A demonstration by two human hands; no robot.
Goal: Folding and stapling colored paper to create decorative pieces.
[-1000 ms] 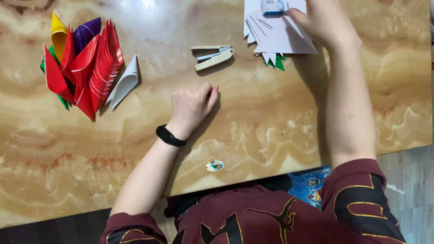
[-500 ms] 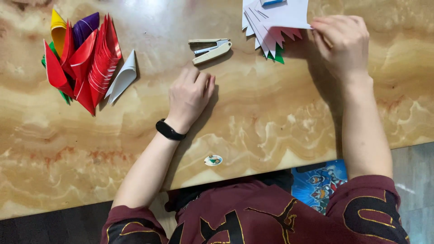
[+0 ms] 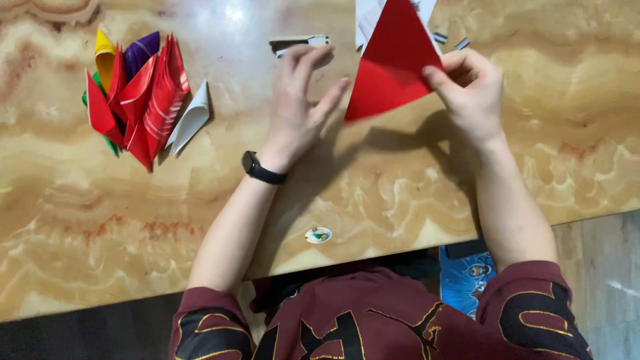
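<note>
One red triangle (image 3: 392,63) was pinched by the right hand (image 3: 470,90); the left hand (image 3: 300,100) lay spread beside it. One stapler (image 3: 297,44) sat far on the bench (image 3: 400,193).

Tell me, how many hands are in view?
2. The left hand hovers open over the table beside the stapler. The right hand pinches the red paper triangle at its right edge.

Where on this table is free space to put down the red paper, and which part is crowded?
Bare marble table lies between the forearms, near the small round sticker, and below the pile of folded coloured papers. It is crowded at the top, around the stapler and white sheets.
</note>
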